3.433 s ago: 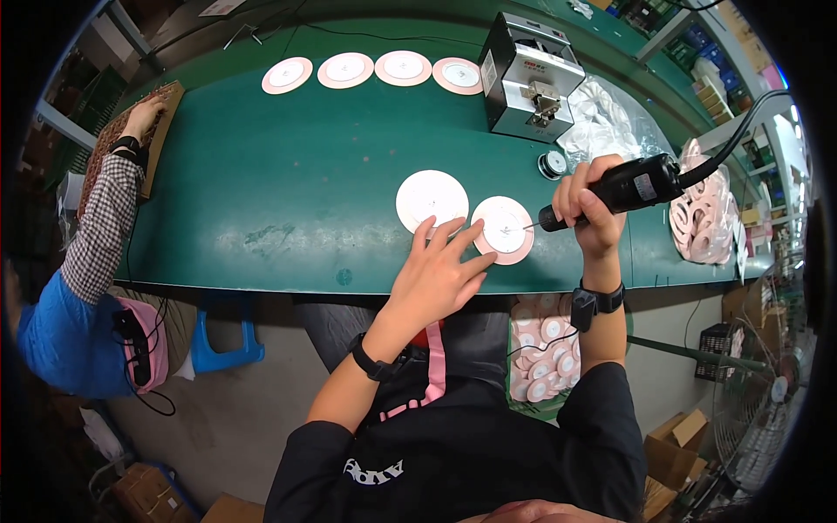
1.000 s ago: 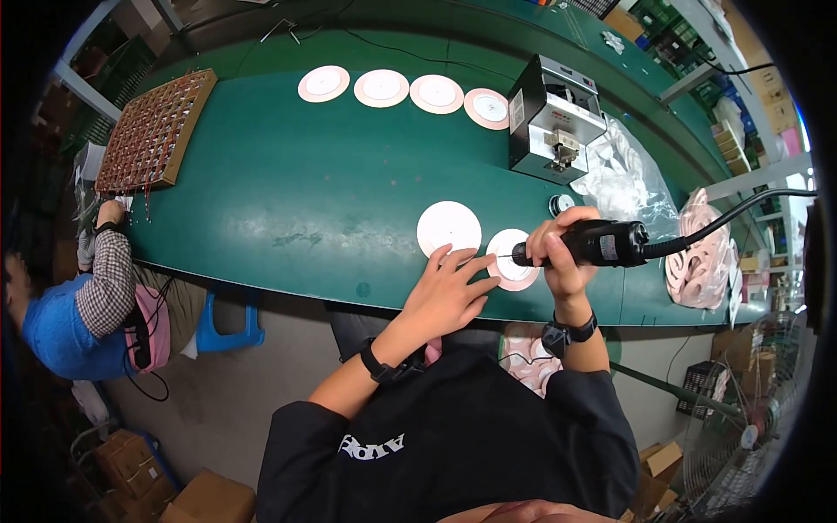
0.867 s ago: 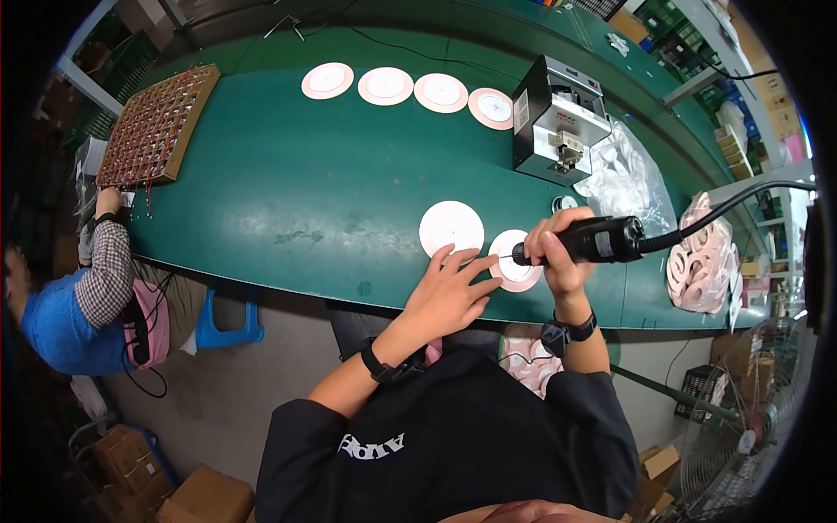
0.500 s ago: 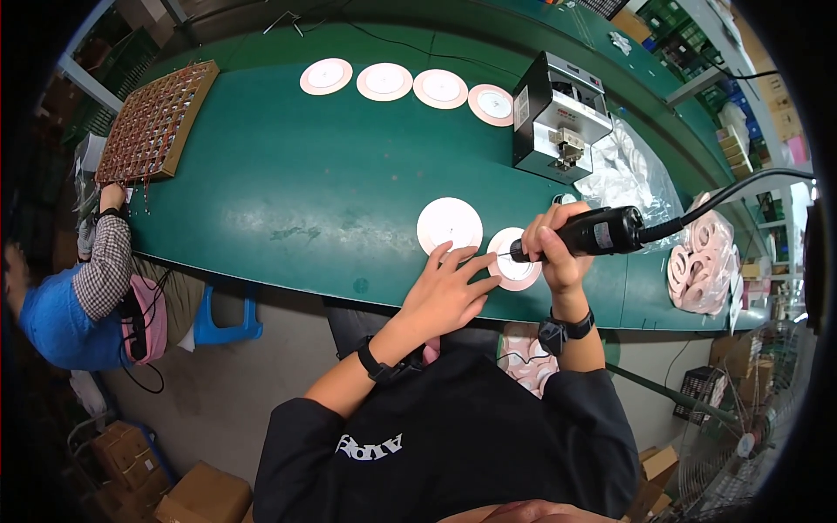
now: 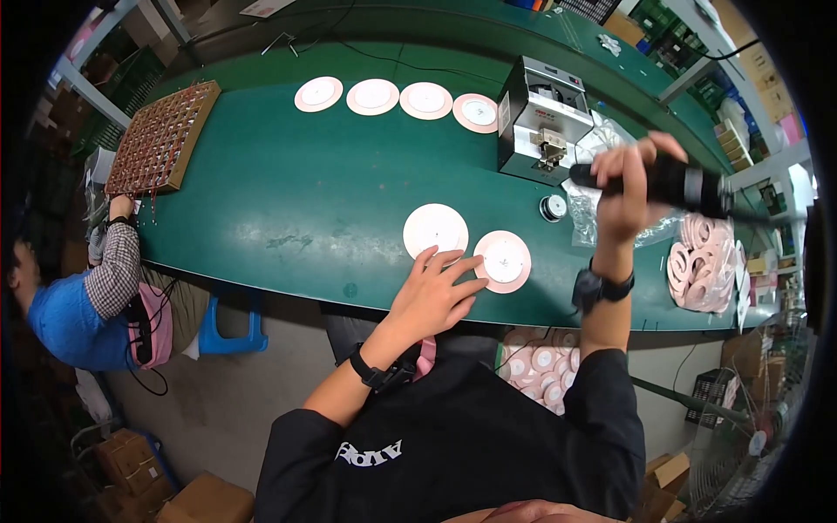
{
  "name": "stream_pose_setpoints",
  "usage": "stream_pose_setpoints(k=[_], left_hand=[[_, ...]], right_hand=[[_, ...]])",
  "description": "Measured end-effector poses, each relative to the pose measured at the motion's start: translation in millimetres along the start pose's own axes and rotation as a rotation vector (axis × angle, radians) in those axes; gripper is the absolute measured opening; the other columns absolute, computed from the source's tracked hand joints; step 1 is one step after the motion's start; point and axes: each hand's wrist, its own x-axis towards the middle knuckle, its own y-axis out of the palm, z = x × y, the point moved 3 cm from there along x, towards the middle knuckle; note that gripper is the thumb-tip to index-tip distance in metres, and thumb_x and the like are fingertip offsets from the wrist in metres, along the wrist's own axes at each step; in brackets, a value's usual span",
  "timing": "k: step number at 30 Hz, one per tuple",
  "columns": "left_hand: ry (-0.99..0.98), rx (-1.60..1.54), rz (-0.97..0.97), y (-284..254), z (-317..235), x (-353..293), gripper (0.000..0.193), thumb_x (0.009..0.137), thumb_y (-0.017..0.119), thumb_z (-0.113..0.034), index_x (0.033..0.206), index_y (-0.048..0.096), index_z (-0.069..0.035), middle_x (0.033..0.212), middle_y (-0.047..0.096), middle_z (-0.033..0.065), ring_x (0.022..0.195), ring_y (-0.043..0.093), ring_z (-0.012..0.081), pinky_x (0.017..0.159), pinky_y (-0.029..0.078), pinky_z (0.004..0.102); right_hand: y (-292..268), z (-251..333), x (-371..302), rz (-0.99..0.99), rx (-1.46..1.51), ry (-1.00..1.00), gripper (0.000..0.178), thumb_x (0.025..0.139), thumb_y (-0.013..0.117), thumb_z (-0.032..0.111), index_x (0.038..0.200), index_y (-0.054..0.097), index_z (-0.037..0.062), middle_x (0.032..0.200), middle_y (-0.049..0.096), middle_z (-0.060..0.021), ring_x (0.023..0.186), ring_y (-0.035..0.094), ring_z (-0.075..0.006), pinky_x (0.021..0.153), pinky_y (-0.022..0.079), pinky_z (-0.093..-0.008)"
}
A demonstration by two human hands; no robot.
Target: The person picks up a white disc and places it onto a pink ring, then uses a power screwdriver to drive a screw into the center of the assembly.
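My left hand (image 5: pixel 436 290) lies with fingers spread at the table's near side. Its fingertips rest at the lower edge of a white disc (image 5: pixel 436 228) and reach the left rim of a pink-rimmed white disc (image 5: pixel 504 261). Raised over the right part of the table, my right hand (image 5: pixel 629 187) is wrapped round a black corded electric screwdriver (image 5: pixel 684 186), blurred by motion. The screwdriver points left, clear of the discs, and its bit cannot be made out. A small round spool-like metal piece (image 5: pixel 553 207) stands on the table left of that hand.
Several pink-rimmed discs (image 5: pixel 373 97) line the far side, beside a black and silver machine (image 5: pixel 547 122). Clear plastic bagging (image 5: pixel 602 228) and pink rings (image 5: pixel 702 261) lie right. A gridded tray (image 5: pixel 166 135) sits left, where a co-worker (image 5: pixel 78 296) reaches in. More discs (image 5: pixel 540 366) are below the edge.
My right hand has lifted the screwdriver up and right, off the pink-rimmed disc. My left hand stays beside the discs. The view has shifted slightly, and the spool-like piece is now uncovered.
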Motion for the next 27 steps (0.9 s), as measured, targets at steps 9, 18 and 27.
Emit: stream_pose_setpoints(k=[9, 18, 27], left_hand=[[0.028, 0.018, -0.020, 2, -1, 5, 0.033, 0.085, 0.071, -0.021, 0.118, 0.072, -0.021, 0.140, 0.059, 0.0011, 0.130, 0.052, 0.0282, 0.115, 0.033, 0.0518], [-0.002, -0.003, -0.016, 2, -1, -1, 0.034, 0.085, 0.073, -0.020, 0.119, 0.073, -0.021, 0.142, 0.058, 0.0003, 0.130, 0.051, 0.0283, 0.114, 0.034, 0.0503], [0.012, -0.026, -0.035, 2, 3, 0, 0.034, 0.085, 0.074, -0.020, 0.119, 0.074, -0.020, 0.143, 0.058, 0.0002, 0.130, 0.051, 0.0285, 0.114, 0.034, 0.0506]], right_hand=[[-23, -80, 42, -0.024, -0.176, 0.198, 0.020, 0.087, 0.075, 0.002, 0.098, 0.058, 0.0012, 0.074, 0.056, -0.0061, 0.052, 0.055, -0.0168, 0.052, 0.046, -0.0299], [-5, 25, -72, 0.182, 0.097, 0.280, 0.029, 0.094, 0.062, 0.006, 0.116, 0.043, 0.0047, 0.066, 0.046, -0.0043, 0.049, 0.046, -0.0149, 0.051, 0.045, -0.0320], [3, 33, -126, 0.286, 0.016, 0.362, 0.033, 0.093, 0.064, 0.004, 0.116, 0.040, 0.0055, 0.068, 0.048, -0.0061, 0.051, 0.047, -0.0153, 0.053, 0.047, -0.0331]])
